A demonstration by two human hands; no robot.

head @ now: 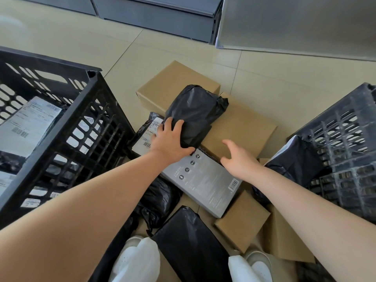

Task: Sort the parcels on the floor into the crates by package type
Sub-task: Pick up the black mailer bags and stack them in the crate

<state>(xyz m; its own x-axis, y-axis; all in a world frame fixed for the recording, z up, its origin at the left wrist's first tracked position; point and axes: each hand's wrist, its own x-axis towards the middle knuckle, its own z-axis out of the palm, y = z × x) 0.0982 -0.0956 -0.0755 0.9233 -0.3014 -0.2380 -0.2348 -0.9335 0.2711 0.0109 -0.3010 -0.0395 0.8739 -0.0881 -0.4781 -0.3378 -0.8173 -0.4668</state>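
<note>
two hands over the parcel pile, one black bag about to go

two hands are working the heap on the tiled floor (183,51). left hand (172,139) lies on the near end of the black crumpled plastic mailer bag (195,110), fingers spread and curving over its edge, thumb pressed to the near side; a grip rather than a flat touch, i judge. right hand (238,159) hovers spread wide, fingers loosely bent, holding nothing, just above the large flat brown cardboard box (244,127) and the grey printed carton (205,186).

the bag sits on top of that brown box and partly over a second brown cardboard box (173,86) behind it. just left of it lies a black bag with a white shipping label (146,135).

the black slatted plastic crate on the left (67,127) holds labelled black bags, so it looks like the bag's destination. the dark grey plastic crate on the right (350,143) has another black bag (295,163) leaning at its side.

handling guess: the bag looks soft, light and slick, film loose over a firmer lump. pinching film alone may slip or tear; better to take it round the bulky middle, or one hand at each end.

more black bags (189,247) and small brown boxes (242,222) wait near the white shoes (136,259).
</note>
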